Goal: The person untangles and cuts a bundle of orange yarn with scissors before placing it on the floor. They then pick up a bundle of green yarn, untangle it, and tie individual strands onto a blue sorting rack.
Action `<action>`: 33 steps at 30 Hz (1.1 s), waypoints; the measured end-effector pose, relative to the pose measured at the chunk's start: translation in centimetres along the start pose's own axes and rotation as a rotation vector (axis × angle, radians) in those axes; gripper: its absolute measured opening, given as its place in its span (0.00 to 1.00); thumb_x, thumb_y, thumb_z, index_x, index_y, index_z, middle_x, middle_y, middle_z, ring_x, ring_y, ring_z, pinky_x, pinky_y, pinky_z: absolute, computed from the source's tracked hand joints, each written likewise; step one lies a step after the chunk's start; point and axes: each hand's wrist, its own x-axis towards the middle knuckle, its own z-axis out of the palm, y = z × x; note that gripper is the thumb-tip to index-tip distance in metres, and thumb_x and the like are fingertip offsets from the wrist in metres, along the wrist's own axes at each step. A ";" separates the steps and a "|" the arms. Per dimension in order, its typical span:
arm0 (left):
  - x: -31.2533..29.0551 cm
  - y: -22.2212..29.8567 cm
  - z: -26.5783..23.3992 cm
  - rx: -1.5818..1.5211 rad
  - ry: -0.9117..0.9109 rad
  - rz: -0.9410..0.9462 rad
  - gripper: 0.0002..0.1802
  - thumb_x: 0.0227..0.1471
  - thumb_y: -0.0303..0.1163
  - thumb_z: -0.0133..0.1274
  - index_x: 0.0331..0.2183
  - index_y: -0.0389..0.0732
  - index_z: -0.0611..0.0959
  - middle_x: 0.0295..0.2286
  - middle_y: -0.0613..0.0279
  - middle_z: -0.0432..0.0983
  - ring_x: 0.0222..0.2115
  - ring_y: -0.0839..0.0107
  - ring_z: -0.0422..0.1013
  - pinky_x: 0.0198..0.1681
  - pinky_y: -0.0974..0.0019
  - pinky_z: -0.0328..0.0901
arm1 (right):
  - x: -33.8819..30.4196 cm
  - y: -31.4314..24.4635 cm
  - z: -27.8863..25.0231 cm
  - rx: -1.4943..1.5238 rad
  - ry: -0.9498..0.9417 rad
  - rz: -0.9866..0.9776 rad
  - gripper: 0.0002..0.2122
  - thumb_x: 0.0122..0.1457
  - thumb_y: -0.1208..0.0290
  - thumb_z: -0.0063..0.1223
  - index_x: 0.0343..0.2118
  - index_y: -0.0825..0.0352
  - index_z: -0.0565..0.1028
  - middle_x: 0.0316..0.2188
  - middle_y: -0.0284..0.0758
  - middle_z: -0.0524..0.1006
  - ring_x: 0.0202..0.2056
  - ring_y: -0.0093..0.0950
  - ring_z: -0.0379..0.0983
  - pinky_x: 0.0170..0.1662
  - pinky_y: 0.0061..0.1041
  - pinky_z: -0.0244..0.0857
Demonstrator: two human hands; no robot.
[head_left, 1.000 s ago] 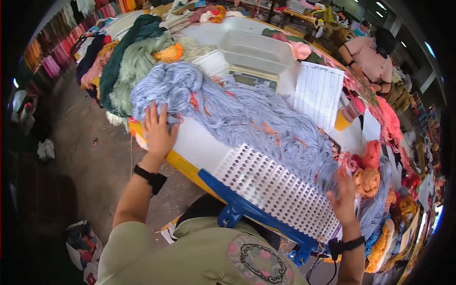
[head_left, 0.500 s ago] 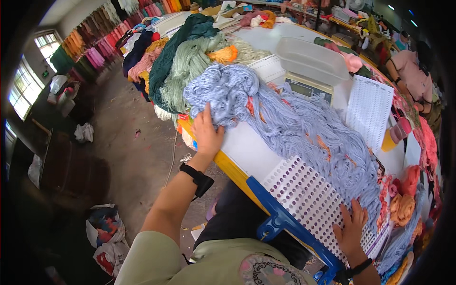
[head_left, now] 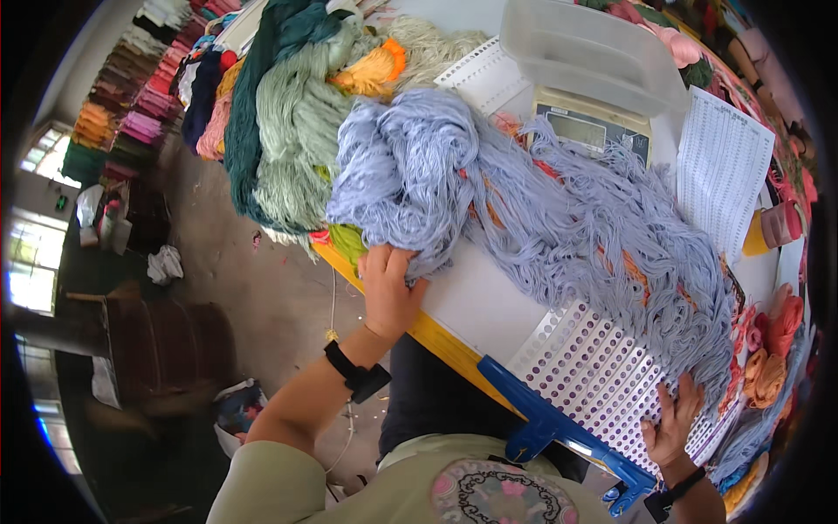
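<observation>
A long heap of pale lavender-blue yarn [head_left: 602,236] stretches across the table, bunched into a thick bundle at its left end. My left hand [head_left: 390,293] is at the lower edge of that bundle, its fingers curled into the strands and their tips hidden. Flat on a white card with rows of punched holes [head_left: 594,358] rests my right hand [head_left: 674,424], open with fingers spread, the tips near the yarn. A blue clip strip [head_left: 524,410] runs along the near edge of the card. Orange strands show within the lavender yarn.
Green [head_left: 301,148] and dark teal yarn hanks [head_left: 262,105] lie at the left. Behind the heap stands a scale [head_left: 594,127] bearing a clear plastic tub [head_left: 594,52]. A printed sheet [head_left: 724,166] and coral yarn [head_left: 786,323] are at the right. The yellow table edge [head_left: 445,345] faces me.
The view has shifted, bringing the table's left end closer. My left fingers, stretched over the yarn before, are now curled into it. My right hand stays on the punched card.
</observation>
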 end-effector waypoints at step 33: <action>1.2 -1.7 -0.4 -0.034 -0.383 0.130 0.30 0.41 0.30 0.55 0.48 0.37 0.67 0.43 0.40 0.61 0.43 0.41 0.58 0.45 0.40 0.51 | 0.4 0.7 0.8 -0.047 0.015 0.032 0.27 0.61 0.42 0.30 0.59 0.51 0.62 0.58 0.47 0.59 0.58 0.47 0.56 0.59 0.58 0.40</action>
